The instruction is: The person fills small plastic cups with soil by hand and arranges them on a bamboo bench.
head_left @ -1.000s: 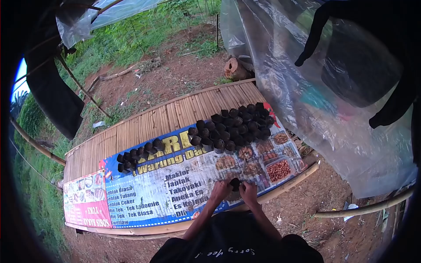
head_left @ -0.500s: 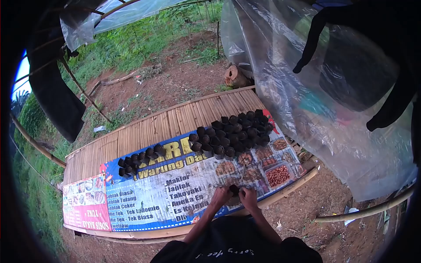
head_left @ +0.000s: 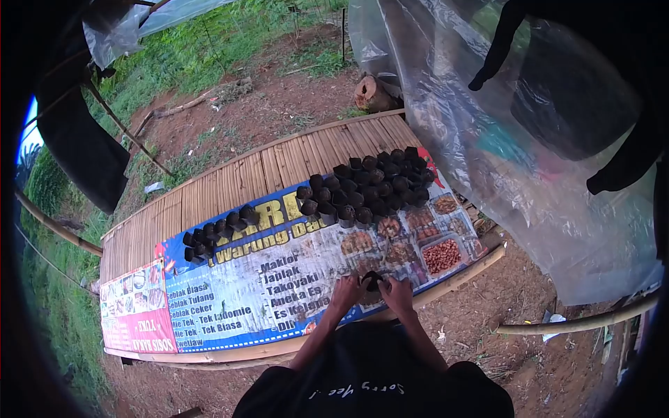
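My left hand (head_left: 346, 291) and my right hand (head_left: 397, 294) grip a small black bag (head_left: 372, 281) from both sides, close to the near edge of the printed banner (head_left: 237, 306). The bag's top looks open and dark. Beyond my hands, a large group of black bags (head_left: 376, 188) stands upright on the banner and reaches to its far right. A smaller group of the same bags (head_left: 209, 237) stands farther left.
The banner lies over a bamboo-slat table (head_left: 279, 164). Clear plastic sheeting (head_left: 446, 125) hangs at the right. A bamboo pole (head_left: 578, 324) juts in at the lower right. A hollow log (head_left: 373, 94) lies behind the table.
The camera view has shifted, so the table and bags appear higher. The black bag stays between my hands, and its opening looks wider now.
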Demonstrator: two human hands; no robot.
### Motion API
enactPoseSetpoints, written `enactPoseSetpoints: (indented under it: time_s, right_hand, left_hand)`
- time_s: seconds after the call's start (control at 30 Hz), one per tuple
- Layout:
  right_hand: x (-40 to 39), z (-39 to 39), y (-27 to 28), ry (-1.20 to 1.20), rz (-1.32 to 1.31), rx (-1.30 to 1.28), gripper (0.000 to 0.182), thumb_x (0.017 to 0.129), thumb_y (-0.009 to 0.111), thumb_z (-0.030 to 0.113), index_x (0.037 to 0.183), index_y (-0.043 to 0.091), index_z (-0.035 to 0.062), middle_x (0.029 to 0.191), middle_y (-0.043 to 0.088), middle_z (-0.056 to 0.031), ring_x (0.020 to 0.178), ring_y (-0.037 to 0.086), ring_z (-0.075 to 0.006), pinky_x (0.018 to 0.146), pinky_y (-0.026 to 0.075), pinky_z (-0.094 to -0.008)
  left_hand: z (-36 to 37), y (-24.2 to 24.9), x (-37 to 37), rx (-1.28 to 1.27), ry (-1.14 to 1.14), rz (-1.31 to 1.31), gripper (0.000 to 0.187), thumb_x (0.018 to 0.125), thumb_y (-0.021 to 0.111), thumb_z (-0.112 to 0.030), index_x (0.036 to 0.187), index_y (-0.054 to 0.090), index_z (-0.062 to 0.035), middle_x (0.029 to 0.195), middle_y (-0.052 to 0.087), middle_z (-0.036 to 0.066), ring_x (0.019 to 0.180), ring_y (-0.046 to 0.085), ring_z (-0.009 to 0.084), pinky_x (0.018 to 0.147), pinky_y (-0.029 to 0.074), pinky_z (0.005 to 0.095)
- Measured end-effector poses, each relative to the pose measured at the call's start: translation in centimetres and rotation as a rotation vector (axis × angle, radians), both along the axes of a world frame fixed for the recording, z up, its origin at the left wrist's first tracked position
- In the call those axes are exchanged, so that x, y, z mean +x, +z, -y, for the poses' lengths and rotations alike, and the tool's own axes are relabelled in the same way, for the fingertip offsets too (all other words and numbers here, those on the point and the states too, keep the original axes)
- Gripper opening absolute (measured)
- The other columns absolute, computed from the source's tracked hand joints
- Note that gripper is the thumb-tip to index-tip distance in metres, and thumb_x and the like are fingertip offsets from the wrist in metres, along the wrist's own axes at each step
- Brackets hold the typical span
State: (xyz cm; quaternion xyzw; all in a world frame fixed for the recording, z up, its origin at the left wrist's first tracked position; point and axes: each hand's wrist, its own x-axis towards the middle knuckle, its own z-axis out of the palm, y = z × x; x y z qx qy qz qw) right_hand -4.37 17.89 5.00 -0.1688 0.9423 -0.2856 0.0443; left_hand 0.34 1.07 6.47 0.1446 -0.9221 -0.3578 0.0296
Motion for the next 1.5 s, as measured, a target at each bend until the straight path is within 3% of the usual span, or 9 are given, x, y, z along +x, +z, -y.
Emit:
enactPoseSetpoints:
  time_s: [0.13, 0.3, 0.4, 0.87, 1.13, 1.2, 1.27, 1.37, 1.5]
  right_hand:
    - [0.0, 0.2, -1.6, 0.007, -0.018, 0.056, 0.029, 0.083, 0.061, 0.035, 0.078, 0.064, 0.0070, 0.074, 0.061, -0.0183, 0.085, 0.054, -0.0386, 0.084, 0.039, -0.0488]
    - [-0.2, 0.6, 0.2, 0.026, -0.040, 0.041, 0.022, 0.080, 0.062, 0.029, 0.076, 0.065, 0.0080, 0.077, 0.061, -0.0184, 0.086, 0.054, -0.0378, 0.083, 0.039, -0.0491]
    - [-0.5, 0.8, 0.1, 0.016, -0.082, 0.018, 0.020, 0.079, 0.062, 0.028, 0.077, 0.065, 0.0082, 0.077, 0.060, -0.0186, 0.087, 0.054, -0.0371, 0.081, 0.040, -0.0487]
    - [-1.3, 1.2, 0.4, 0.116, -0.020, -0.040, 0.019, 0.076, 0.065, 0.024, 0.072, 0.063, 0.0056, 0.080, 0.061, -0.0178, 0.086, 0.053, -0.0358, 0.081, 0.041, -0.0477]
    - [-1.0, 0.8, 1.1, 0.126, -0.029, -0.035, 0.019, 0.076, 0.066, 0.024, 0.074, 0.062, 0.0060, 0.075, 0.058, -0.0163, 0.087, 0.052, -0.0346, 0.080, 0.040, -0.0472]
    - [-0.9, 0.9, -0.2, 0.134, -0.062, -0.015, 0.016, 0.076, 0.064, 0.024, 0.071, 0.062, 0.0088, 0.072, 0.062, -0.0108, 0.088, 0.053, -0.0315, 0.082, 0.038, -0.0474]
    - [-1.3, 1.0, -0.6, 0.121, -0.037, -0.029, 0.017, 0.076, 0.064, 0.024, 0.070, 0.062, 0.0085, 0.074, 0.062, -0.0115, 0.090, 0.053, -0.0318, 0.084, 0.038, -0.0475]
    - [-0.7, 1.0, 0.8, 0.129, 0.017, -0.008, 0.018, 0.076, 0.064, 0.025, 0.070, 0.062, 0.0081, 0.075, 0.061, -0.0127, 0.092, 0.052, -0.0320, 0.084, 0.037, -0.0474]
    - [-0.8, 0.8, -1.0, 0.134, -0.050, -0.089, 0.018, 0.075, 0.065, 0.022, 0.070, 0.060, 0.0049, 0.068, 0.057, -0.0136, 0.084, 0.051, -0.0327, 0.079, 0.041, -0.0467]
  left_hand:
    - [0.1, -1.4, -0.5, -0.052, -0.035, 0.051, 0.021, 0.083, 0.057, -0.021, 0.083, 0.061, 0.0002, 0.072, 0.062, 0.026, 0.069, 0.062, 0.0438, 0.062, 0.050, 0.0502]
    - [0.4, -0.5, -0.4, -0.020, -0.131, -0.149, 0.015, 0.081, 0.056, -0.013, 0.079, 0.060, 0.0007, 0.071, 0.061, 0.027, 0.068, 0.061, 0.0441, 0.063, 0.049, 0.0517]
    - [0.8, -0.4, -0.4, -0.064, -0.157, -0.062, 0.013, 0.079, 0.055, -0.012, 0.083, 0.059, -0.0002, 0.073, 0.062, 0.025, 0.067, 0.061, 0.0412, 0.064, 0.049, 0.0512]
    - [0.8, 0.5, -0.2, -0.065, -0.125, -0.079, 0.015, 0.076, 0.058, -0.015, 0.076, 0.062, -0.0007, 0.071, 0.063, 0.022, 0.067, 0.062, 0.0390, 0.065, 0.050, 0.0493]
    - [1.2, 0.5, -0.3, 0.037, -0.048, -0.152, 0.016, 0.075, 0.058, -0.014, 0.079, 0.062, 0.0013, 0.072, 0.062, 0.025, 0.068, 0.061, 0.0418, 0.065, 0.050, 0.0494]
    - [1.4, -0.9, 0.0, 0.041, -0.064, -0.121, 0.018, 0.076, 0.058, -0.016, 0.087, 0.066, -0.0042, 0.072, 0.063, 0.024, 0.068, 0.062, 0.0416, 0.066, 0.051, 0.0505]
    - [1.6, -1.6, -0.3, 0.000, -0.099, -0.017, 0.019, 0.076, 0.059, -0.018, 0.087, 0.066, -0.0041, 0.073, 0.063, 0.025, 0.068, 0.062, 0.0423, 0.066, 0.051, 0.0510]
    - [1.5, -0.4, -0.3, 0.081, -0.068, -0.081, 0.019, 0.076, 0.059, -0.019, 0.085, 0.065, -0.0031, 0.071, 0.062, 0.025, 0.067, 0.062, 0.0432, 0.065, 0.051, 0.0520]
    - [1.6, -2.2, -0.3, 0.004, -0.090, -0.029, 0.018, 0.077, 0.058, -0.019, 0.081, 0.064, -0.0021, 0.069, 0.062, 0.025, 0.066, 0.062, 0.0428, 0.065, 0.051, 0.0518]
